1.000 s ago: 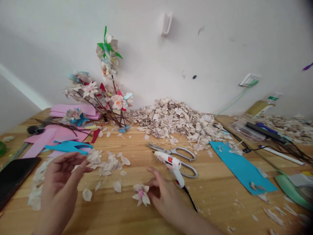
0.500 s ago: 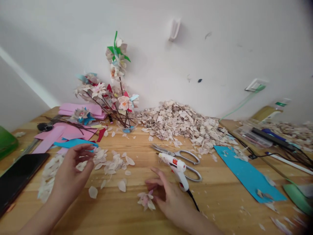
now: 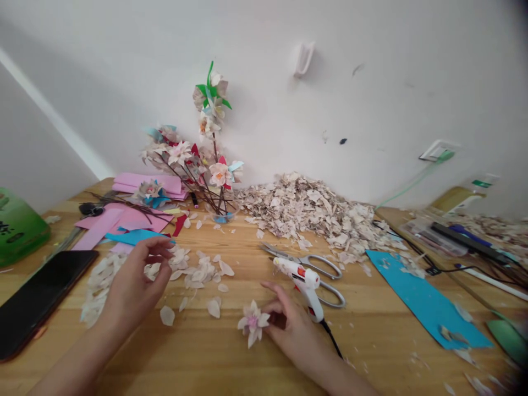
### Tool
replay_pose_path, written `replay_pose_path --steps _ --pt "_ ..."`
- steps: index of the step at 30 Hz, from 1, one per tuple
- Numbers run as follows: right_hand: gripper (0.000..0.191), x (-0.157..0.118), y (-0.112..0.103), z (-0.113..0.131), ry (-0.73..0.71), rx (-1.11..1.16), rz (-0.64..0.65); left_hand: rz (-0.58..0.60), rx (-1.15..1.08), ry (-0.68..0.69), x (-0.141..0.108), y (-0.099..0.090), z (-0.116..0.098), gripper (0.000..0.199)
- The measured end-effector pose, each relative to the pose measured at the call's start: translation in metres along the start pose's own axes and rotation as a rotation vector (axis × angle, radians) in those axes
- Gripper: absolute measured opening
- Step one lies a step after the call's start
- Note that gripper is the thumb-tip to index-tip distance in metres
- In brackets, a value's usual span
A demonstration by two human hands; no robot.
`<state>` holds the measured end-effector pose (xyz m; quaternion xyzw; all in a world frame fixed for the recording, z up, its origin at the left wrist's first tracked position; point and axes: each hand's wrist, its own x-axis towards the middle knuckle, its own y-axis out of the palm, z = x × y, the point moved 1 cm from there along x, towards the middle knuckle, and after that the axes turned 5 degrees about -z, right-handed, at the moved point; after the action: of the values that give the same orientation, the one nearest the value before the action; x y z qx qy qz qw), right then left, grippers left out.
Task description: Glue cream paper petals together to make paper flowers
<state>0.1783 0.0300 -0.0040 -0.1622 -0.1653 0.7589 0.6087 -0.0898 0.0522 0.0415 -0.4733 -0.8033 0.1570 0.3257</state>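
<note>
A small white flower with a pink centre (image 3: 253, 322) is pinched in my right hand (image 3: 286, 324), its face turned up toward me. My left hand (image 3: 142, 278) hovers over the left part of the table with fingers curled and apart, nothing visible in them. Loose white petals (image 3: 202, 273) lie just beyond and beside that hand, with a few single ones nearer the front. Right of the flower rests a white glue gun (image 3: 303, 281) with a black cord. Metal scissors (image 3: 315, 264) lie partly behind and under it.
Crafted flowers on twigs stand in a clear cup (image 3: 223, 214) near the wall. A heap of dry flakes (image 3: 309, 203) lies beside them. At left are a phone (image 3: 45, 297), a green package (image 3: 20, 228) and pink sheets (image 3: 150, 184); at right, a blue sheet (image 3: 421, 300).
The flower in my right hand has turned, so its pink centre now faces up. My left hand keeps its pose. The whole view has shifted slightly.
</note>
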Motion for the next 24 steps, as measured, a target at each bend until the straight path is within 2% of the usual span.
replay_pose_path --steps 7,12,15,19,24 --pt "0.065 0.002 0.004 -0.008 -0.019 0.046 -0.040 -0.037 0.004 0.036 0.006 -0.005 0.005 0.027" --pt "0.066 0.005 0.006 -0.014 -0.010 0.096 -0.004 -0.040 0.003 0.042 0.007 -0.008 0.006 0.029" --pt "0.068 0.006 0.007 -0.015 -0.003 0.210 0.015 -0.039 0.009 0.057 0.007 -0.009 0.006 0.029" --pt "0.065 0.006 0.011 -0.011 0.001 0.504 0.160 -0.028 0.028 0.067 0.010 -0.008 0.010 0.028" --pt "0.086 0.007 0.017 -0.017 0.044 0.832 0.398 -0.005 0.043 0.069 0.012 -0.005 0.014 0.027"
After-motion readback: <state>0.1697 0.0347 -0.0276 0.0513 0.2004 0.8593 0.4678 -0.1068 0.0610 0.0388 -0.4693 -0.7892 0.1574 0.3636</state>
